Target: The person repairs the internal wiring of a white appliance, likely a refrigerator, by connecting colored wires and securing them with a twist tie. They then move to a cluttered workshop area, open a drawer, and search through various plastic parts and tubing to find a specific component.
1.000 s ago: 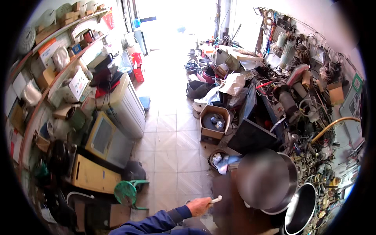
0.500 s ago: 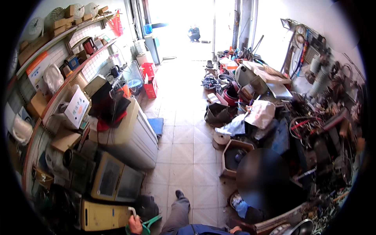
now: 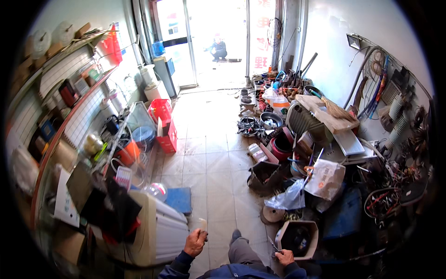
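Your left hand (image 3: 195, 242) is clenched around a small pale stick-shaped object (image 3: 203, 226) whose upper end stands clear above your fist; what the object is cannot be told at this size. Your right hand (image 3: 284, 257) is closed on a thin dark metal tool (image 3: 272, 243) that points up and to the left, just beside the open-topped grey hexagonal housing (image 3: 297, 237) on the floor. Your grey-trousered leg (image 3: 241, 250) reaches forward between the two hands. To your left, the white ribbed appliance casing (image 3: 158, 230) lies close to your left hand, with a flat blue panel (image 3: 179, 200) just beyond it. To your right, clutter crowds the edge of the walkway: a clear plastic bag (image 3: 290, 197), a dark open box (image 3: 264, 174) and a white printed sack (image 3: 325, 179). The beige tiled floor (image 3: 216, 158) runs as a bare strip down the middle, between the red boxes (image 3: 165, 125) on the left and the metal pots (image 3: 269, 121) on the right, as far as the bright glass doorway (image 3: 213, 42).
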Motion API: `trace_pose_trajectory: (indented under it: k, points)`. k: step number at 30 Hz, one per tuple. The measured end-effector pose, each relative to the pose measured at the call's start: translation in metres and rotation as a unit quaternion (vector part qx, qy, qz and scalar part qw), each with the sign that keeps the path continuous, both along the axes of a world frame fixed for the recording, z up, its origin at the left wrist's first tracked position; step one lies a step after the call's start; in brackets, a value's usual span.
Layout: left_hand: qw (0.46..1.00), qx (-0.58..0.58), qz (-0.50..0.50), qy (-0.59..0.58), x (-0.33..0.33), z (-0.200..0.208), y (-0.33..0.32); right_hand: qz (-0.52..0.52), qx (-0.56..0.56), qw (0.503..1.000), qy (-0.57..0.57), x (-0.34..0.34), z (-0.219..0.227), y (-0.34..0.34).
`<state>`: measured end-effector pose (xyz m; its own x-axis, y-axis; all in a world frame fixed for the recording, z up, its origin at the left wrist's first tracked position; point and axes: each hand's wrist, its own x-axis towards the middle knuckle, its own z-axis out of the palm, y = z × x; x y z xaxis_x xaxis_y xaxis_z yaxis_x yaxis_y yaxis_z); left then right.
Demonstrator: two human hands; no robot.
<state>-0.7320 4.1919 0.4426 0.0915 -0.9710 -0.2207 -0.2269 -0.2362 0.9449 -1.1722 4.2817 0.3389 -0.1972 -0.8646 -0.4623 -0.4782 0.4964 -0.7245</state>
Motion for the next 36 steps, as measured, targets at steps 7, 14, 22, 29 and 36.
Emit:
trace_pose_trajectory:
  k: [7, 14, 22, 29, 36]
  points:
    - [0.936, 0.172, 0.013, 0.308, -0.022, 0.005, -0.322, 0.152, -0.105, 0.972, -0.147, 0.126, 0.098, -0.388]
    - [0.862, 0.133, 0.124, 0.473, 0.063, 0.067, -0.582, 0.413, -0.102, 0.869, -0.252, 0.297, 0.180, -0.758]
    - [0.862, 0.080, 0.009, 0.500, 0.153, 0.039, -0.945, 0.362, 0.150, 0.794, -0.465, 0.381, 0.143, -1.126]
    - [0.859, 0.206, -0.111, 0.456, 0.137, 0.115, -1.323, 0.211, 0.078, 0.842, -0.490, 0.363, 0.162, -1.425]
    - [0.899, 0.182, -0.123, 0.380, 0.126, 0.058, -1.676, 0.182, -0.320, 0.925, -0.096, 0.362, 0.152, -1.762]
